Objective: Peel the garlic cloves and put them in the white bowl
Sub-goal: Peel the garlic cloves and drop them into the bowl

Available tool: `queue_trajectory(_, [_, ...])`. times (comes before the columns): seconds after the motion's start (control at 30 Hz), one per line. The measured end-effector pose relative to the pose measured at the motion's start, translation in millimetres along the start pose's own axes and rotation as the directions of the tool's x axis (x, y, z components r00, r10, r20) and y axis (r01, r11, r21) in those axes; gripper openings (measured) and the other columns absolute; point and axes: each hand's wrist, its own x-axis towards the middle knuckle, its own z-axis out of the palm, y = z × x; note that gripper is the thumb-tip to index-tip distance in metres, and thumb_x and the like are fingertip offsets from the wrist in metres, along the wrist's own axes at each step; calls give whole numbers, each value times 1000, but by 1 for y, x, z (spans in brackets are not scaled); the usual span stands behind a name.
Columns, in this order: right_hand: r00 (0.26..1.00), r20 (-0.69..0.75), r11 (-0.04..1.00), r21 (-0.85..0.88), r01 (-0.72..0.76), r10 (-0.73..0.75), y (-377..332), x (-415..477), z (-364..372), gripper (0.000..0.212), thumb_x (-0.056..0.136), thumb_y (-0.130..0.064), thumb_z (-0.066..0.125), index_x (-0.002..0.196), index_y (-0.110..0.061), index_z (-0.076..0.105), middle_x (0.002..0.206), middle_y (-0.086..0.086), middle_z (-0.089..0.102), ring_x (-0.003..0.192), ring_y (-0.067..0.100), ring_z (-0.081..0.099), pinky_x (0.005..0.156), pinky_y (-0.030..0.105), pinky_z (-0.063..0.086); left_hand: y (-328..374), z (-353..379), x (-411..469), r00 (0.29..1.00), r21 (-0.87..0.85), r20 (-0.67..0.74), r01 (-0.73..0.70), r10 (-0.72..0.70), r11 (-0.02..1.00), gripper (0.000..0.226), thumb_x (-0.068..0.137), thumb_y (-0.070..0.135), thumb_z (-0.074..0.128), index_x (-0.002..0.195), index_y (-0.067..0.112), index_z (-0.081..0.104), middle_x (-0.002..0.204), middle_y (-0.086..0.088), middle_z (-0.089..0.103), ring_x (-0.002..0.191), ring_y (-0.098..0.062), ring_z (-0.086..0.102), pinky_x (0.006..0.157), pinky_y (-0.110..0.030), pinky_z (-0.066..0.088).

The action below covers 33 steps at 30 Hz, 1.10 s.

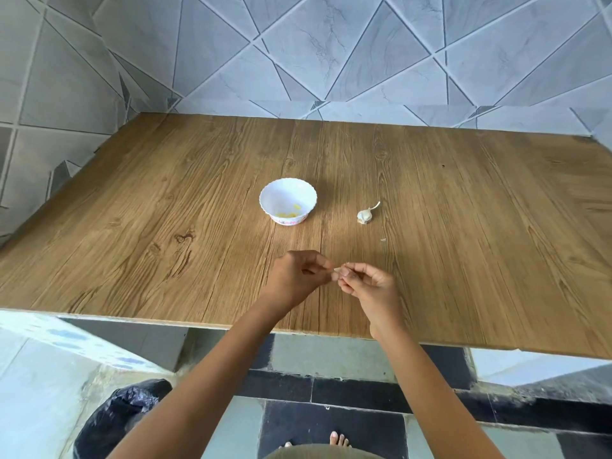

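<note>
Bowl (275,193) (cloves (289,214) inside) left of garlic bulb (365,216) on the table (165,226); left hand (298,279), right hand (371,284) nearer.

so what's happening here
A person is peeling a garlic clove, pinched between the left hand and right hand just above the wooden table. The white bowl already holds a few peeled yellowish pieces. The rest of the garlic bulb lies on the table to the bowl's right.

Grey marble-veined wall tiles (331,44) cut by dark diagonal lines fill the back and left. Below them sits a broad brown wood-grain tabletop (165,210) in soft, even light. Underneath lies a floor of pale green and black tiles (331,422), with a crumpled black plastic bin bag (122,415) at lower left.
</note>
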Motion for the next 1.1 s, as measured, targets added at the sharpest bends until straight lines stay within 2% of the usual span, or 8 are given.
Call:
queue_trajectory(0.13, [1000, 10, 998, -63, 17, -17, 1, -3, 4, 6, 85, -3, 64, 91, -3, 67, 75, 5, 68, 66, 4, 67, 62, 16, 53, 3, 0, 0, 999, -111, -4, 40, -41, 993, 2, 81, 9, 72, 83, 8, 71, 70, -7, 69, 64, -14, 63, 67, -32, 55])
queue_trajectory(0.23, [996, 12, 996, -12, -84, 84, -1, -3, 5, 6, 88, -4, 62, 89, -1, 67, 77, 7, 69, 66, 6, 67, 62, 16, 54, 4, 0, -2, 1000, -91, 3, 8, -8, 996, 3, 82, 4, 70, 85, 5, 70, 70, -7, 69, 62, -13, 63, 66, -29, 55])
queue_trajectory(0.33, [984, 49, 985, 16, -171, 170, -5, -2, 5, 11, 89, -5, 60, 80, -6, 67, 74, 6, 68, 62, 7, 65, 60, 16, 53, 0, 2, -3, 999, -48, -21, -36, 35, 998, 7, 81, 6, 71, 84, 13, 71, 70, -3, 70, 62, -12, 65, 70, -34, 56])
queue_trajectory(0.47, [984, 67, 986, -21, -166, 167, -9, -1, 6, 13, 91, -6, 58, 80, -6, 66, 71, 3, 65, 58, 5, 61, 59, 16, 53, 1, 4, -6, 1000, -221, -9, 16, -19, 975, 8, 81, 4, 71, 83, 11, 70, 78, -16, 70, 71, -28, 65, 73, -42, 54])
queue_trajectory(0.6, [992, 96, 996, -44, -71, 75, -11, -2, 2, 4, 86, -6, 65, 86, -5, 68, 74, 5, 69, 63, 7, 64, 63, 18, 54, 4, 2, -8, 997, -348, -12, 67, -77, 935, 6, 82, 0, 69, 84, 6, 68, 73, -8, 69, 65, -16, 60, 63, -24, 52])
queue_trajectory(0.77, [989, 143, 982, -177, 67, -42, -7, -3, 0, 5, 83, -6, 68, 86, -10, 69, 70, 1, 70, 63, 6, 65, 62, 18, 53, 7, 0, -9, 998, -322, -5, 62, -67, 945, 7, 84, -1, 67, 83, 6, 67, 72, -9, 67, 60, -12, 59, 61, -21, 51])
queue_trajectory(0.93, [980, 169, 994, -60, -94, 103, -13, 0, -4, 8, 86, -2, 63, 87, -6, 69, 73, 4, 72, 66, 10, 67, 62, 18, 53, 6, -2, -8, 1000, -258, 5, 4, -3, 966, 9, 82, 0, 69, 82, 9, 68, 71, -10, 64, 62, -18, 53, 66, -32, 46])
queue_trajectory(1.1, [976, 171, 985, -133, -109, 132, -14, 3, -3, 16, 92, -4, 56, 81, -4, 67, 68, 4, 66, 58, 9, 60, 56, 18, 50, 6, 2, -10, 999, -231, 9, -37, 40, 972, 9, 81, 3, 71, 83, 12, 69, 75, -7, 67, 70, -22, 58, 71, -40, 50])
